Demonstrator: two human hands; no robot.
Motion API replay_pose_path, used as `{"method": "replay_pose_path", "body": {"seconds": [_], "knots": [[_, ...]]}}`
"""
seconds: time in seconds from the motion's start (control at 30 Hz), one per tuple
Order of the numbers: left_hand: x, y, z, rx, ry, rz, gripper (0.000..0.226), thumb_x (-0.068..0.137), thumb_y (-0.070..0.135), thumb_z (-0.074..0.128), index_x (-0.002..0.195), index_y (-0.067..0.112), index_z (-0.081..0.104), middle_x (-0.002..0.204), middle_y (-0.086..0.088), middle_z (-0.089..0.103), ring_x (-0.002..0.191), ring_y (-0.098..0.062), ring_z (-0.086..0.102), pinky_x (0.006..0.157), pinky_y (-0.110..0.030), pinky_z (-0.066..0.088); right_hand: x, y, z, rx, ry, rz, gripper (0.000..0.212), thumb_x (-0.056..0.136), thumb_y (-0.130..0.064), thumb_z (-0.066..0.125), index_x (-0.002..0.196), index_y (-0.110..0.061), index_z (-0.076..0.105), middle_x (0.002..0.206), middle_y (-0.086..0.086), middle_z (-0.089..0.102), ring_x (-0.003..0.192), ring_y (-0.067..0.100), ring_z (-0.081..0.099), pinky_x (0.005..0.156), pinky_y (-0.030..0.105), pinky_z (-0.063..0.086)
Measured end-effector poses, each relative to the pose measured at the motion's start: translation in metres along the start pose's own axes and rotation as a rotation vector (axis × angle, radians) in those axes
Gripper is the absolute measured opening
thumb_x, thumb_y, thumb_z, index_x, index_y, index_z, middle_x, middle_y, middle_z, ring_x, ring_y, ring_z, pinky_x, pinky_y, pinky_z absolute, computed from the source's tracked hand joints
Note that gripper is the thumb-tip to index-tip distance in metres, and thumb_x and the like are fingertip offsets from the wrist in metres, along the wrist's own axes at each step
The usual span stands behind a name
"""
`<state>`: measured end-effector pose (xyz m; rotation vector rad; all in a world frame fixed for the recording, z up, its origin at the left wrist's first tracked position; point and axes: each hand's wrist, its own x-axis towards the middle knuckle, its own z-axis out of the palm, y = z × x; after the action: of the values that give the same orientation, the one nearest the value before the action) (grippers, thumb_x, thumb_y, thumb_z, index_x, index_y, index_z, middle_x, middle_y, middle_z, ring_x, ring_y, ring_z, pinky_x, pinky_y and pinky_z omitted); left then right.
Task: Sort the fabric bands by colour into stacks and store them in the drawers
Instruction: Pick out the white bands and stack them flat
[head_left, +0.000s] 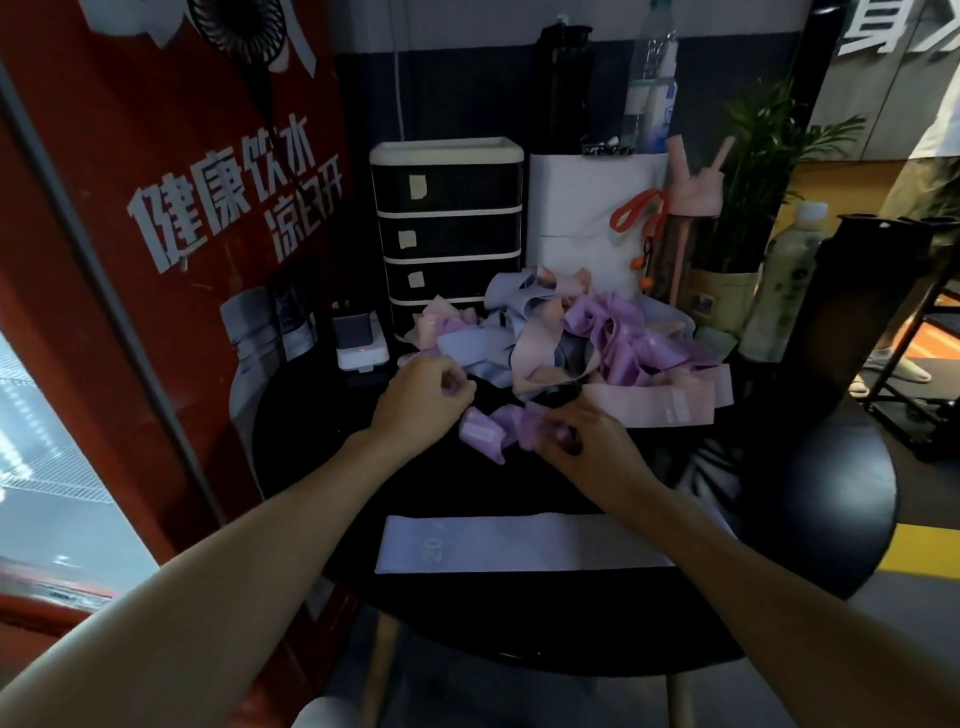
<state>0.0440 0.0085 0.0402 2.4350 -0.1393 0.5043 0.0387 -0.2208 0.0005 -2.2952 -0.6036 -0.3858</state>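
1. The round black counter (311, 457) carries everything; sorting looks barely begun, with all the drawers of the drawer unit (449, 228) at its far edge shut.
2. The tangled heap of fabric bands (571, 332), pink, lilac and pale blue mixed, lies against the drawer unit's lower front and would block the lowest drawers.
3. One pale blue band (519, 543) lies flat near the front edge, apart from the heap; a pink band (670, 400) lies flat to the right, touching the heap.
4. Behind stand a white paper-wrapped block (587, 218), bottles and a potted plant (753, 156); a white charger block (361, 348) sits left of the heap, out of the way.
5. The left hand (421, 400) and right hand (587, 441) each have their grip pinched on an end of a crumpled lilac band (493, 431), just in front of the heap.
6. Next, I judge, the band needs pulling straight and laying flat to start a lilac stack on bare counter.
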Motion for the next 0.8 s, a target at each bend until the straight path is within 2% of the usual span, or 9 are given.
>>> {"method": "replay_pose_path", "body": {"seconds": [0.1,0.2,0.27,0.37,0.5,0.67,0.73,0.8], "knots": [[0.026,-0.005,0.007,0.050,0.015,-0.017,0.013,0.090,0.026,0.069,0.100,0.018,0.067,0.097,0.001,0.060,0.085,-0.018,0.062,0.075,-0.031,0.050,0.000,0.000,0.001,0.041,0.002,-0.019,0.019,0.085,-0.030,0.071,0.100,-0.019,0.066,0.096,-0.002,0.058,0.080,0.011,0.058,0.074,0.028,0.051],[0.050,-0.013,0.017,0.146,0.057,-0.040,0.026,0.088,0.030,0.071,0.111,0.020,0.070,0.113,-0.009,0.058,0.104,-0.025,0.058,0.086,-0.035,0.049,0.000,-0.002,0.001,0.083,0.024,-0.015,0.014,0.086,-0.026,0.071,0.095,-0.016,0.067,0.086,-0.004,0.057,0.075,0.007,0.056,0.068,0.022,0.049],[0.060,-0.017,0.020,0.138,0.062,-0.093,0.028,0.088,0.031,0.071,0.116,0.023,0.070,0.120,-0.009,0.062,0.112,-0.029,0.057,0.091,-0.035,0.047,0.000,-0.001,0.000,0.108,0.030,0.021,0.016,0.085,-0.027,0.072,0.096,-0.016,0.067,0.082,-0.011,0.054,0.073,-0.001,0.055,0.065,0.012,0.044],[0.066,-0.019,0.021,0.154,0.033,-0.146,0.032,0.088,0.025,0.068,0.120,0.028,0.065,0.119,-0.004,0.066,0.115,-0.028,0.057,0.100,-0.042,0.041,0.001,0.001,0.002,0.103,0.039,0.061,0.020,0.086,-0.032,0.071,0.099,-0.017,0.065,0.083,-0.016,0.051,0.071,-0.004,0.053,0.065,0.008,0.042],[0.068,-0.022,0.017,0.121,0.064,-0.104,0.034,0.084,0.010,0.067,0.117,0.018,0.061,0.092,-0.003,0.068,0.094,-0.027,0.063,0.083,-0.037,0.047,0.003,0.003,0.004,0.090,0.048,0.093,0.019,0.089,-0.030,0.067,0.100,-0.014,0.066,0.087,-0.013,0.050,0.073,0.003,0.055,0.069,0.012,0.044],[0.066,-0.019,0.010,0.055,0.086,-0.030,0.024,0.089,0.004,0.062,0.110,0.008,0.072,0.098,-0.003,0.068,0.087,-0.014,0.059,0.063,-0.006,0.034,0.002,0.001,0.002,0.081,0.052,0.084,0.017,0.090,-0.030,0.066,0.097,-0.015,0.065,0.087,-0.013,0.050,0.072,0.001,0.053,0.065,0.009,0.041],[0.062,-0.012,0.004,0.027,0.125,0.018,0.019,0.090,0.004,0.062,0.106,0.006,0.072,0.096,-0.002,0.068,0.086,-0.014,0.061,0.064,-0.005,0.035,0.001,0.001,0.000,0.083,0.046,0.073,0.013,0.090,-0.027,0.066,0.095,-0.015,0.064,0.087,-0.013,0.050,0.072,-0.001,0.052,0.066,0.006,0.041],[0.054,0.000,-0.007,-0.003,0.162,0.073,0.016,0.090,0.001,0.063,0.103,0.005,0.072,0.089,0.003,0.065,0.077,-0.005,0.059,0.065,-0.002,0.037,0.000,-0.001,-0.001,0.078,0.044,0.057,0.011,0.090,-0.023,0.066,0.096,-0.014,0.065,0.087,-0.012,0.049,0.071,0.001,0.051,0.066,0.005,0.039]]}}
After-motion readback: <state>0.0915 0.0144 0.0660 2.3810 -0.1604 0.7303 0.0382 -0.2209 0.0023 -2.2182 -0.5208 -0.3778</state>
